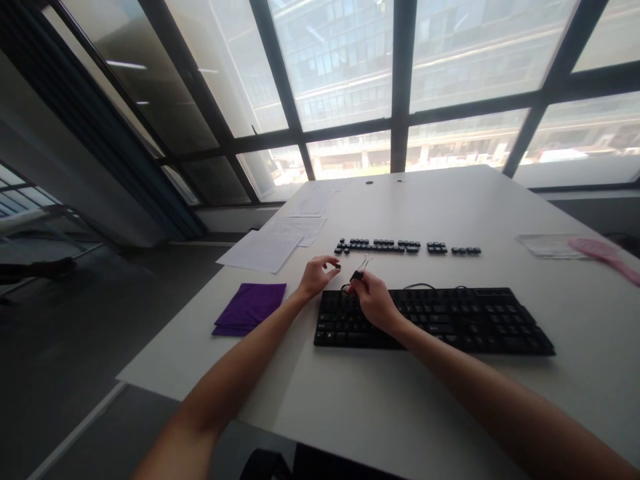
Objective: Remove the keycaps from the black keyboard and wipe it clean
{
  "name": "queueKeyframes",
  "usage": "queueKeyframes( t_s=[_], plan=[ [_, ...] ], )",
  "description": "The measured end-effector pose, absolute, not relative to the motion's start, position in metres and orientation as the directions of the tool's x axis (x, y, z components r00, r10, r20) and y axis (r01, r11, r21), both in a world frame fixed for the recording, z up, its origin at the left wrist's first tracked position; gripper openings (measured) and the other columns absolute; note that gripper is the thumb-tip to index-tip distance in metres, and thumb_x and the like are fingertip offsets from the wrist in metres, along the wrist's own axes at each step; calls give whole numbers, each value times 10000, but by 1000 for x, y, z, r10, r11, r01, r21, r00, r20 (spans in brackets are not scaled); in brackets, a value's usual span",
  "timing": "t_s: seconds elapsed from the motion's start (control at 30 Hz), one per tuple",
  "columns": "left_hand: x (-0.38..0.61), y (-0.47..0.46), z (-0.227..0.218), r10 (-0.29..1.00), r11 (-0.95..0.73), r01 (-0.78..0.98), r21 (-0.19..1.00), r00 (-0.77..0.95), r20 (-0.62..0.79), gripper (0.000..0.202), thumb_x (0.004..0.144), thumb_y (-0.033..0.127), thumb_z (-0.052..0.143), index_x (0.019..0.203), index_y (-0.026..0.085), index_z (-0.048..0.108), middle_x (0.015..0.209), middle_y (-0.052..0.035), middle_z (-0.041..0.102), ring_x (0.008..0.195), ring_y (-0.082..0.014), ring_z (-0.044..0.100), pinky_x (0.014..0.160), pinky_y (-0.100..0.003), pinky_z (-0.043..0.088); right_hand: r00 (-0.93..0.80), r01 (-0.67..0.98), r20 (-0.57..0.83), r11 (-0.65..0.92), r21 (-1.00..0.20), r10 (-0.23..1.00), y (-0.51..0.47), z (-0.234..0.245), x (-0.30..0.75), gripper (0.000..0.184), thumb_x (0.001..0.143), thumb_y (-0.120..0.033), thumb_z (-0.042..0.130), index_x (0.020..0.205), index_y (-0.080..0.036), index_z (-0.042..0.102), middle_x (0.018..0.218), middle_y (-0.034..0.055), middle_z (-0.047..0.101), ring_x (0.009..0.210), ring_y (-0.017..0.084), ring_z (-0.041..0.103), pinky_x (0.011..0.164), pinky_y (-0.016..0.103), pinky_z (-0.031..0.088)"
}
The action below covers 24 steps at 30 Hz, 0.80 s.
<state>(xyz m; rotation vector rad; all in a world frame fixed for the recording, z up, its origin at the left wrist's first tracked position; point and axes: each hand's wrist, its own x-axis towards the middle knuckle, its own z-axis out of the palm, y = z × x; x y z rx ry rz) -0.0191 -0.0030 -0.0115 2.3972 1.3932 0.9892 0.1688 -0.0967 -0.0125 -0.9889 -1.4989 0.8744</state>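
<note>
Between the thumb and fingertips of my left hand (317, 276) is a small black keycap (338, 267), held just above the table beyond the keyboard's left end. My right hand (374, 300) is closed around the black handle of a wire keycap puller (357, 275). Two thin wire prongs point up and away from it. Beneath this hand lies a black keyboard (475, 320), its upper left part partly hidden by my fingers. Farther back, loose keycaps (385, 246) sit in rows, split into several groups.
A folded purple cloth (250, 308) lies left of my left forearm. Sheets of paper (265, 250) are spread along the table's left edge. A pink item (603, 252) rests over a pale flat packet (547, 245) at the right. Large windows stand behind the white table (450, 207).
</note>
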Motion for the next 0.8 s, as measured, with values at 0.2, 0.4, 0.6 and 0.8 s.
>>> queueKeyframes(
  t_s=[0.2,0.4,0.6,0.8],
  plan=[
    [11,38,-22,770,-633,656,411,479,422,101,789,183,719,861,236,765,912,-10,743,905,-201,606,902,-368,470,-75,148,363,370,-917,929,-98,-10,169,188,930,-251,492,772,-197,580,731,21,665,689,186,601,680,297,435],
    [26,63,-25,748,-632,697,338,434,503,86,795,206,740,861,241,784,1012,-45,670,1015,-238,528,963,-397,447,-96,162,339,351,-922,936,-99,-10,170,199,936,-247,500,762,-194,580,739,21,668,700,181,598,682,289,424],
    [26,70,-31,753,-593,735,329,361,551,72,777,204,767,838,239,781,1079,-57,625,1056,-269,482,995,-440,424,-112,170,333,348,-922,936,-99,-10,170,197,939,-251,504,767,-196,584,724,10,647,682,171,578,661,278,412],
    [24,69,-31,767,-571,741,354,327,553,95,756,181,780,831,239,777,1081,-51,631,1056,-269,481,1002,-437,420,-121,159,323,340,-927,939,-99,-10,170,197,946,-261,500,783,-193,588,753,18,667,706,171,593,679,278,420]
  ],
)
